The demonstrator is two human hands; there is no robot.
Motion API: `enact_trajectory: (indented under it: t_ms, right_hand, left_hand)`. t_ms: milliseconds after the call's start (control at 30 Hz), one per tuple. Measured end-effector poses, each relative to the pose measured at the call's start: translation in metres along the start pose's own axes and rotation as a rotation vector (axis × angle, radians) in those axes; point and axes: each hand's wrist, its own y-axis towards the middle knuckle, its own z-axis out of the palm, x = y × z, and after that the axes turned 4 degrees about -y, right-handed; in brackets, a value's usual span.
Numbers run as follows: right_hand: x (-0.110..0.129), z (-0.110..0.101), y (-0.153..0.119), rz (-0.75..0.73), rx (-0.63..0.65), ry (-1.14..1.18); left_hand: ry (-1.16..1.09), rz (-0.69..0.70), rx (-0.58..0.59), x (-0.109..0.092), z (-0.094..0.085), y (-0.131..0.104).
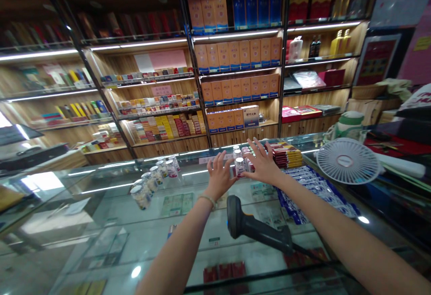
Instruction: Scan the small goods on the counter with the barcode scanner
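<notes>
My left hand (218,177) reaches over the glass counter, a bracelet on its wrist, its fingers spread. Opposite it, my right hand (264,164) is also open, fingers apart. A small clear jar with a white lid (239,166) stands between the two hands, close to both thumbs; whether they touch it I cannot tell. More such jars stand in a row behind it, partly hidden by my right hand. Just right of that hand are stacked red and yellow packets (287,155). A black handheld barcode scanner (257,228) lies on the glass below the hands.
On the left, several white-lidded jars (153,179) form a slanting row on the glass counter (134,236). Blue-and-white packets (316,191), a white fan (348,161) and a green-and-white jug (350,124) are on the right. Stocked shelves (235,68) line the back wall.
</notes>
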Motion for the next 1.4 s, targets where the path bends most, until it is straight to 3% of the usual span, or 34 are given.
enact_trajectory:
  t_ms: [833, 1400]
  right_hand:
    - [0.004, 0.000, 0.002, 0.042, 0.078, 0.008]
    - [0.005, -0.001, 0.003, 0.083, 0.110, -0.020]
  left_hand:
    - [0.046, -0.031, 0.053, 0.001, 0.012, 0.022]
    - [0.040, -0.046, 0.057, -0.001, 0.016, 0.024]
